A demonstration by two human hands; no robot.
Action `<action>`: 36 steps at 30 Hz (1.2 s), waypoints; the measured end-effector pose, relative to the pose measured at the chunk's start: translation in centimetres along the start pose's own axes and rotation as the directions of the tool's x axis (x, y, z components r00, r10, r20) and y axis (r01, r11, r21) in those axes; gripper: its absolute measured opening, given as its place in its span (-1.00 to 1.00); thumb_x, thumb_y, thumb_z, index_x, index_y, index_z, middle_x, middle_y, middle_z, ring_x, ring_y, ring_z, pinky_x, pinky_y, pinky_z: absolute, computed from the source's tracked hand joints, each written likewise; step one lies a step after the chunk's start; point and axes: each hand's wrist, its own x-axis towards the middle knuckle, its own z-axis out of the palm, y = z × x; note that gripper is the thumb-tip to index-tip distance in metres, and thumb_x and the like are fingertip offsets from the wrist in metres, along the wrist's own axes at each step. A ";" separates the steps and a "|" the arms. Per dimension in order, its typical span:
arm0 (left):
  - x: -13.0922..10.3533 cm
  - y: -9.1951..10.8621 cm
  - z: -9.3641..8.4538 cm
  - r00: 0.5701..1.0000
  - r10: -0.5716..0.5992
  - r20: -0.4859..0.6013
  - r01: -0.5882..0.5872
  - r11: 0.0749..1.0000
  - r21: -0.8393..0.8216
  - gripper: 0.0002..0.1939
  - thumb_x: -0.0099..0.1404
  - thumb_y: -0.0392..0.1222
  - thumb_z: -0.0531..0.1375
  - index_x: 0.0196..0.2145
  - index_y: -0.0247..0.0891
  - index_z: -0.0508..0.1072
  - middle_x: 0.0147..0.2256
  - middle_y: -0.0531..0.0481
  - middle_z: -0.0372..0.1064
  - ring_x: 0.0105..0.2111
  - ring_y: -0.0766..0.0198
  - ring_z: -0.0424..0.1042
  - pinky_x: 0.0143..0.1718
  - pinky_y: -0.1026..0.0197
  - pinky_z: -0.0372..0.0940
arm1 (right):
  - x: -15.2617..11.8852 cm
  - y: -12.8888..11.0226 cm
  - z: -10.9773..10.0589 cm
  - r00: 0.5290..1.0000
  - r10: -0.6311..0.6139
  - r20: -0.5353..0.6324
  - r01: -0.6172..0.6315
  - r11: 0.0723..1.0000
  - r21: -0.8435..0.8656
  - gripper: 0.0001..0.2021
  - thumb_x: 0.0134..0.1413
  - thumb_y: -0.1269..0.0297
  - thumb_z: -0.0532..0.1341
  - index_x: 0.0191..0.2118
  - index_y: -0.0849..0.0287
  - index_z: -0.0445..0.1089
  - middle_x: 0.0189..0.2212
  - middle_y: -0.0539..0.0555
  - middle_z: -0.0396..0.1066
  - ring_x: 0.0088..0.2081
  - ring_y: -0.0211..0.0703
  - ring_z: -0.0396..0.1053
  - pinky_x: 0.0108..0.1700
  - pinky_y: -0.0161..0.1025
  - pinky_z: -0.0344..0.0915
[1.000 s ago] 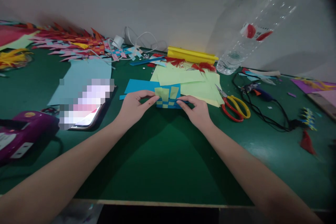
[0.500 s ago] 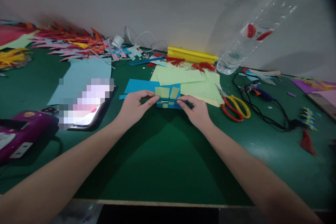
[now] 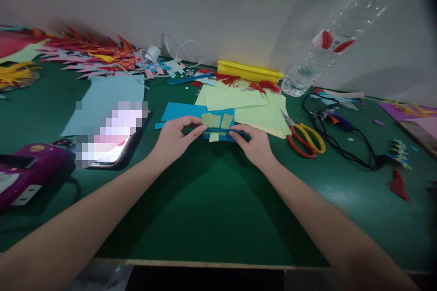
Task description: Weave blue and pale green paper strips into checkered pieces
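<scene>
Between my hands is a small paper weave (image 3: 214, 136) of blue and light green strips. My left hand (image 3: 177, 138) is closed at its left side, thumb and index finger pinching the edge. On the right, my right hand (image 3: 254, 143) pinches the other end with thumb and fingers, where a blue strip runs across. Light green strip ends (image 3: 210, 120) stick up at the back, and one short green end lies over the blue at the front. Fingertips hide the weave's two sides. Behind it lies a blue paper sheet (image 3: 186, 111).
Light green sheets (image 3: 261, 116) lie behind my right hand, with scissors (image 3: 305, 141) beside them. A phone (image 3: 112, 141) and a purple power strip (image 3: 36, 173) sit on the left. A plastic bottle (image 3: 336, 38), a glue gun (image 3: 341, 121) and a yellow folded piece (image 3: 249, 72) are farther back.
The blue strip across the middle of the weave now shows as one unbroken band, and a green end extends lower over the front blue. Both hands have stayed nearly in place.
</scene>
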 end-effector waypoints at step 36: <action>-0.2 -0.2 0.4 0.979 0.139 0.150 -0.126 0.988 -0.093 -0.66 0.21 0.04 0.22 -0.15 -0.22 0.46 -0.13 -0.07 0.46 -0.12 0.11 0.43 -0.08 0.09 0.34 | -0.2 0.3 0.2 0.995 -0.095 0.018 0.097 0.991 -0.091 -0.85 0.14 0.20 0.18 -0.22 0.05 0.48 -0.23 0.01 0.52 -0.12 -0.07 0.46 -0.10 -0.10 0.42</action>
